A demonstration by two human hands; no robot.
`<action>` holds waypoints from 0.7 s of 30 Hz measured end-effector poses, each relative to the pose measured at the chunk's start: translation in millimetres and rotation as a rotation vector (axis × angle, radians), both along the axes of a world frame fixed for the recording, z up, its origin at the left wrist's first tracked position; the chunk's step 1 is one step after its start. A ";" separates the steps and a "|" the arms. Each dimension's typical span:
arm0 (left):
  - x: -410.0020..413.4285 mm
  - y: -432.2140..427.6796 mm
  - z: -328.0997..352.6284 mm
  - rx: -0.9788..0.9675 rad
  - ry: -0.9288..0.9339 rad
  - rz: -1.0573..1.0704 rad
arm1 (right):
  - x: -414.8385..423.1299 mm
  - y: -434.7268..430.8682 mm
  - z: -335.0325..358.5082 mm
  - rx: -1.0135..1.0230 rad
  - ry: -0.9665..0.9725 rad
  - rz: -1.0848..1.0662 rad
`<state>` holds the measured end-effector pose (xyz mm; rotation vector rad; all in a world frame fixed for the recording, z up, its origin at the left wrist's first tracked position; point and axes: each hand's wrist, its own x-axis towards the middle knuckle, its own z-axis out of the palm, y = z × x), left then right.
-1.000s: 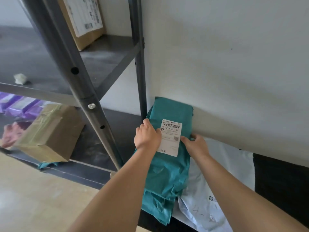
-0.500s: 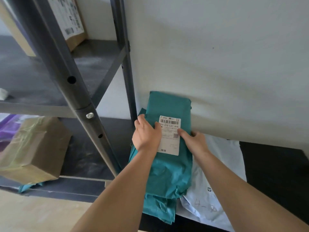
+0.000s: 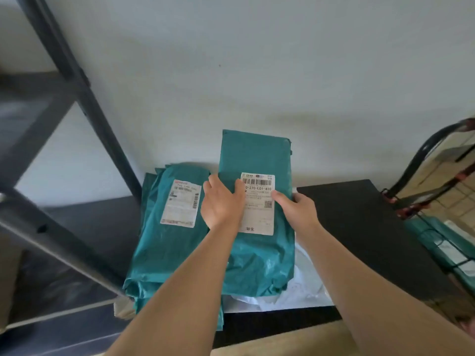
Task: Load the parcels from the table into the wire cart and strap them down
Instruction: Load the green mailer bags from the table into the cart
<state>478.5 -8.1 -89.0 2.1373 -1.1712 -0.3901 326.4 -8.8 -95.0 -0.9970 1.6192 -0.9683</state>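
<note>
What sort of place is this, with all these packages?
Likely a parcel depot or pickup room: teal mailers bearing barcode labels, a metal rack beside the table, and a wire cart at the right.

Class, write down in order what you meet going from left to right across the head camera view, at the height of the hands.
Metal shelf frame → lying teal parcel → left hand → held teal parcel → right hand → black table → wire cart.
</note>
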 end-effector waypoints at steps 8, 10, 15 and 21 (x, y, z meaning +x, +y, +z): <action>-136.2 25.3 -3.8 -0.021 0.016 -0.148 | -133.4 41.9 -5.0 0.015 -0.013 -0.141; -175.0 33.9 -3.7 -0.015 0.021 -0.173 | -172.2 55.3 -4.8 0.019 -0.004 -0.172; -275.7 59.9 -7.7 -0.026 0.062 -0.268 | -271.1 93.4 -5.7 0.019 0.018 -0.269; -395.4 95.1 -16.3 -0.034 0.068 -0.398 | -388.4 141.8 -8.3 0.024 0.027 -0.386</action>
